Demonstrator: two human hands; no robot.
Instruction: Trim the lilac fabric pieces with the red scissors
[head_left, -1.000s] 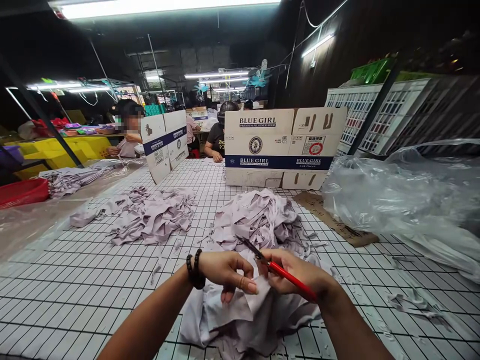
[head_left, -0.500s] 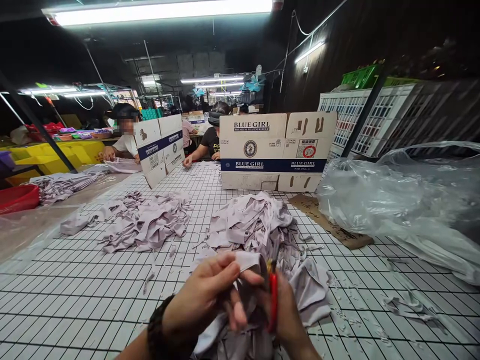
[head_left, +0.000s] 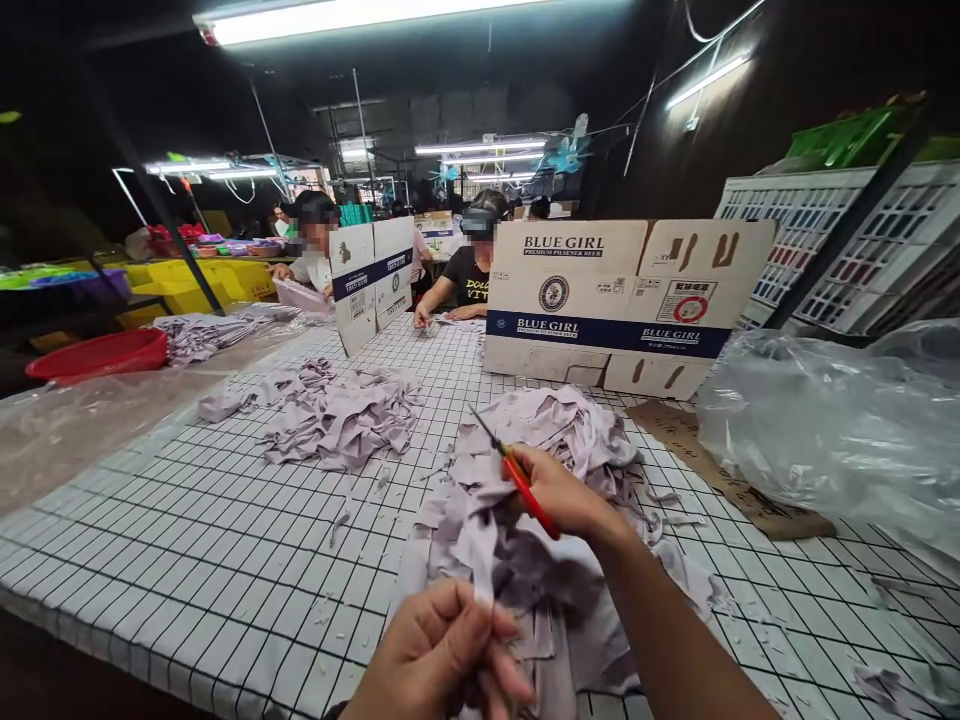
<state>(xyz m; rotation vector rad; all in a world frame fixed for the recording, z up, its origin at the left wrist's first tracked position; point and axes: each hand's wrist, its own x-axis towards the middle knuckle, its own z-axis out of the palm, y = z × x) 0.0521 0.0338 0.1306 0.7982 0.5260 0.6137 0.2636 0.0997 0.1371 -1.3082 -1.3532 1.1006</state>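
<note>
The left hand [head_left: 448, 645] pinched pale cloth [head_left: 481, 560]; the right hand [head_left: 564, 492] gripped red scissors [head_left: 529, 495]. Safe handling likely meant keeping the tips clear of both hands.

White beer carton [head_left: 622, 285] beyond the right fingers [head_left: 538, 462], clear plastic [head_left: 832, 430] and brown sheet [head_left: 739, 485] to their right, red basin [head_left: 101, 357] far to their left
</note>
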